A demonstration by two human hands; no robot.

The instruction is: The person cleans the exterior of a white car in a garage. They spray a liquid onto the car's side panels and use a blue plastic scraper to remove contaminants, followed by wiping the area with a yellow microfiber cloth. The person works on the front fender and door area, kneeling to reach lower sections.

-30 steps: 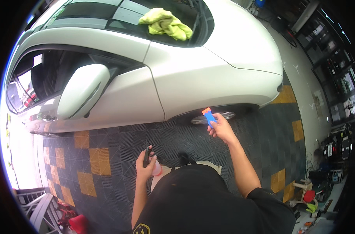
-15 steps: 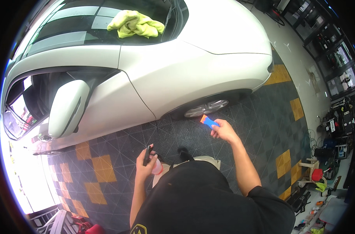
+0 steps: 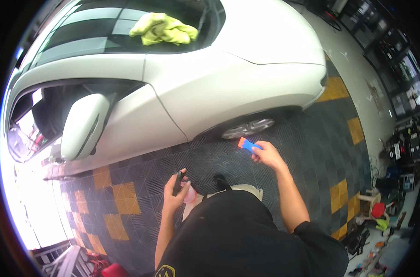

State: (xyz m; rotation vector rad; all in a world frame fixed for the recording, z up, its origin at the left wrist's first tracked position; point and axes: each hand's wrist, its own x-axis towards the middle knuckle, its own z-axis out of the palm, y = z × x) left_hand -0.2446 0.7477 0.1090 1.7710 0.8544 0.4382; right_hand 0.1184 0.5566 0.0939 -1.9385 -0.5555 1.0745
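My right hand [image 3: 268,155] is closed on the blue handle of a small scraper [image 3: 250,146], whose orange blade points left toward the car. Past the blade lies the front wheel [image 3: 248,128] of a white car [image 3: 173,111]; the blade looks apart from it. My left hand [image 3: 175,189], lower and to the left, grips a spray bottle [image 3: 190,195] with a black trigger head and a pinkish body, partly hidden by my fingers. A crumpled yellow-green cloth [image 3: 163,29] rests on the windshield.
A side mirror [image 3: 84,127] juts out from the car door at left. The floor [image 3: 307,161] has dark grey and yellow tiles. Toward the right stand a pale stool [image 3: 370,199] and assorted gear. A grey metal ladder-like frame [image 3: 66,262] stands at lower left.
The view has shifted slightly, so the car and floor sit a little farther right. Both hands keep hold of the scraper and the spray bottle, nearly unmoved.
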